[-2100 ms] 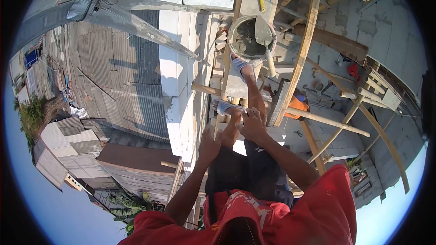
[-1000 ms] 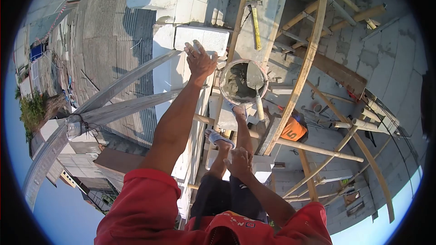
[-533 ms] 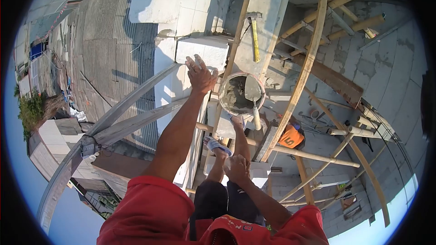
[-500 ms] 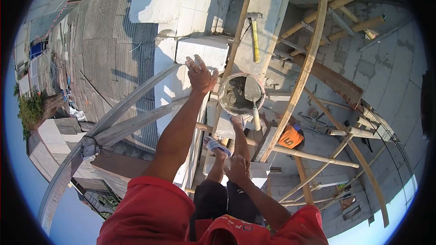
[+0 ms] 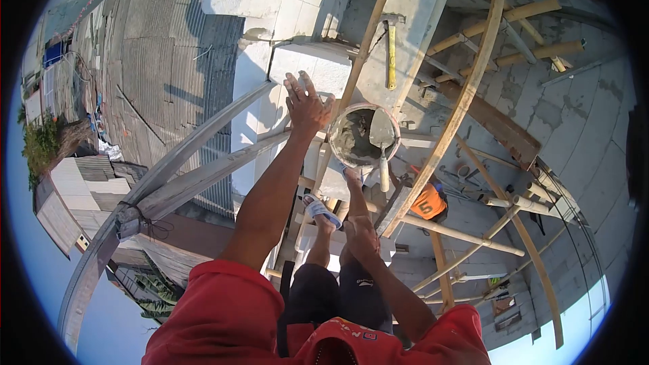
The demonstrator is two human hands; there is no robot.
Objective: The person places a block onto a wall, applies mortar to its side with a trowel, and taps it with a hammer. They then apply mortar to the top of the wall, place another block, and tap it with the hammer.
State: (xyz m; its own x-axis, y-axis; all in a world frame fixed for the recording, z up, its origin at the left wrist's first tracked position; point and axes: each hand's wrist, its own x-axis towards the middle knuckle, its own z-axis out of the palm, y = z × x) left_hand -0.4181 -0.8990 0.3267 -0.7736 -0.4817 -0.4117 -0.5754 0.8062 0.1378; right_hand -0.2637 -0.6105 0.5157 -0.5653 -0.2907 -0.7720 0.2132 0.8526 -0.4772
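My left hand (image 5: 308, 107) reaches out with its fingers spread and nothing held in it. Its fingertips overlap the near side of a white block (image 5: 318, 67) in the wall. Lower down, my right hand (image 5: 362, 235) hangs loosely against my leg, fingers extended and no tool in it. Between the wall and a plank stands a round bucket (image 5: 336, 145) of wet grey mortar. A trowel (image 5: 382, 132) lies across the bucket, its blade over the mortar and its wooden handle pointing towards me. Past the bucket, a hammer (image 5: 391, 57) with a yellow handle rests on the plank (image 5: 412, 27).
Wooden poles (image 5: 223, 165) tied together cross on the left, above corrugated roofing (image 5: 152, 81). A long curved timber (image 5: 466, 98) and bamboo scaffolding (image 5: 466, 240) stand on the right. Far below, a person in an orange shirt (image 5: 428, 201) is partly hidden by timber.
The view has shifted slightly. My left hand's fingers have spread a little wider near the block. My right hand has moved up closer against my leg, its fingers straighter.
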